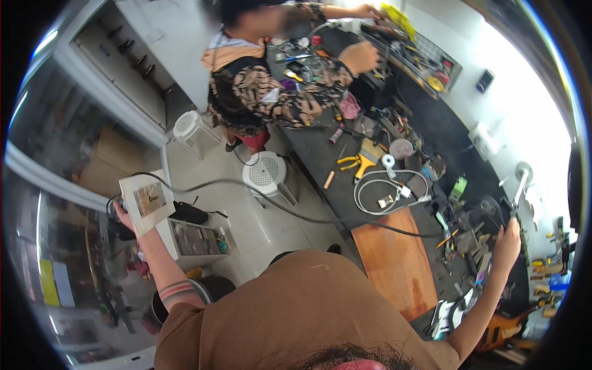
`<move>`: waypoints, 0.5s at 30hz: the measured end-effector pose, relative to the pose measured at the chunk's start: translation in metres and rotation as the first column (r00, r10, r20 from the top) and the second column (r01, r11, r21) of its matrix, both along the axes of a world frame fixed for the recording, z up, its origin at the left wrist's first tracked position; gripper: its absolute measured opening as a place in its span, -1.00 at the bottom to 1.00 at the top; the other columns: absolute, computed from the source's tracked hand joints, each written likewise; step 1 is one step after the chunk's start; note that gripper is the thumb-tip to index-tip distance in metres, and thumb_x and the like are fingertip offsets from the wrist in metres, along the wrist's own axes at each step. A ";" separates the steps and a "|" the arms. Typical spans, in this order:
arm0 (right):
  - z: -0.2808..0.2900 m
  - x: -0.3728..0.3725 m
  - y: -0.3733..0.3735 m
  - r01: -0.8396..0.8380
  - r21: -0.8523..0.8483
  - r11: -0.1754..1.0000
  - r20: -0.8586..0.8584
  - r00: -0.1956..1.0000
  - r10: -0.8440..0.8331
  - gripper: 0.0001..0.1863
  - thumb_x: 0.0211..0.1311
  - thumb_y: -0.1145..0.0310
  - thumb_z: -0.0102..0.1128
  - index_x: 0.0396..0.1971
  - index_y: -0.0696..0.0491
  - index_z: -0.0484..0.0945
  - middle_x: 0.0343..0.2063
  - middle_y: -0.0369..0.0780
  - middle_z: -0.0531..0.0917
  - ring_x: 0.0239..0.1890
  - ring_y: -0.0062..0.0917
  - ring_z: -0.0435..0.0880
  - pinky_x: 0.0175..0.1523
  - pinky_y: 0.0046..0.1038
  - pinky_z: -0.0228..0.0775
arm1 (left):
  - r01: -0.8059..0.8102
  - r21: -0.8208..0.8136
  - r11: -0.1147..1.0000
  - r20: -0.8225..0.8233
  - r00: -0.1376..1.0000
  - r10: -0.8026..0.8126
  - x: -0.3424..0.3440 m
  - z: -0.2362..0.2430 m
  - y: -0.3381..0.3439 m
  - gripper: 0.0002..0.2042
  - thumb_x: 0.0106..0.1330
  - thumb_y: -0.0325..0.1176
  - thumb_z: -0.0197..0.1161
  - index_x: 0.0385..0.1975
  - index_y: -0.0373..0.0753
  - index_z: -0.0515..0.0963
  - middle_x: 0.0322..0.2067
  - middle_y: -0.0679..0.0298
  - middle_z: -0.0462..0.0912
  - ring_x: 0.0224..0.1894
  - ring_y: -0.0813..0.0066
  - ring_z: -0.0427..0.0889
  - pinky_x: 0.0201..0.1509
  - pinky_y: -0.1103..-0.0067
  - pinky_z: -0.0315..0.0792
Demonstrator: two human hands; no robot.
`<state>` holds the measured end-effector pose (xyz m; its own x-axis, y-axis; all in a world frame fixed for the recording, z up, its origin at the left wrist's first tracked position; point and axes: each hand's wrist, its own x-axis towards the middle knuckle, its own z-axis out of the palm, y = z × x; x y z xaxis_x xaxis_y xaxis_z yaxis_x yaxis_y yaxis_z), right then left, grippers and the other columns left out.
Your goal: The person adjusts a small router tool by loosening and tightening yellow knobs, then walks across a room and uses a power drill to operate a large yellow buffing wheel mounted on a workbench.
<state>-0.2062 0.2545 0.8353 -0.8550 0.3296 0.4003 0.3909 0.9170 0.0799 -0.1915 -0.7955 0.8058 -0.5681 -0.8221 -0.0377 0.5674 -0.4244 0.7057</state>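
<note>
My left hand (124, 217) grips a corded power tool, mostly hidden behind its square pale base plate (161, 208), which has a metal piece in its middle. A black cable (246, 187) runs from it across the floor and over the dark workbench (317, 176). My right hand (507, 242) is raised at the bench's right side, closed on a dark item too small to name, beside a cluster of tools and a pale wall fitting (523, 176). A bare wooden board (391, 265), a yellow-handled tool (364, 161) and a coiled white cable (364, 206) lie on the bench.
A co-worker (265, 92) in camouflage sleeves reaches over the far bench, near a crowded tool rack (425, 55). Two white stools (264, 174) stand on the tiled floor. A glass-doored cabinet (68, 259) is at left. An orange guitar-like object (505, 330) sits at lower right.
</note>
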 end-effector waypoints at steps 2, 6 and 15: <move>-0.001 -0.005 0.015 -0.032 -0.041 0.999 -0.012 0.999 0.031 -0.74 0.53 0.37 0.07 0.01 0.26 0.49 -0.07 0.15 0.64 0.01 0.13 0.63 0.04 -0.02 0.49 | 0.065 -0.087 0.994 -0.116 0.990 -0.075 0.045 -0.017 -0.064 -0.43 0.44 0.24 0.19 0.06 -0.20 0.61 0.04 0.11 0.72 0.08 0.06 0.71 0.28 0.15 0.57; -0.016 0.017 0.085 -0.077 0.153 0.985 -0.158 0.982 0.102 -0.68 0.60 0.26 -0.02 -0.15 0.24 0.54 -0.18 0.18 0.64 -0.07 0.12 0.63 0.01 0.03 0.46 | 0.085 0.052 0.995 -0.150 0.986 -0.076 0.066 -0.055 -0.093 -0.46 0.45 0.17 0.24 0.03 -0.27 0.63 -0.05 0.13 0.74 0.00 0.10 0.75 0.20 0.18 0.63; 0.105 -0.008 -0.002 -0.442 -0.778 0.448 -0.389 0.897 0.209 -0.68 0.57 0.24 0.13 -0.11 0.22 0.68 -0.27 -0.19 0.70 -0.17 -0.47 0.64 0.08 -0.31 0.53 | 0.144 0.177 0.974 0.058 0.986 -0.156 0.120 -0.062 -0.051 -0.42 0.31 0.18 0.43 -0.01 -0.23 0.51 -0.33 0.11 0.69 -0.35 0.14 0.76 -0.17 0.20 0.75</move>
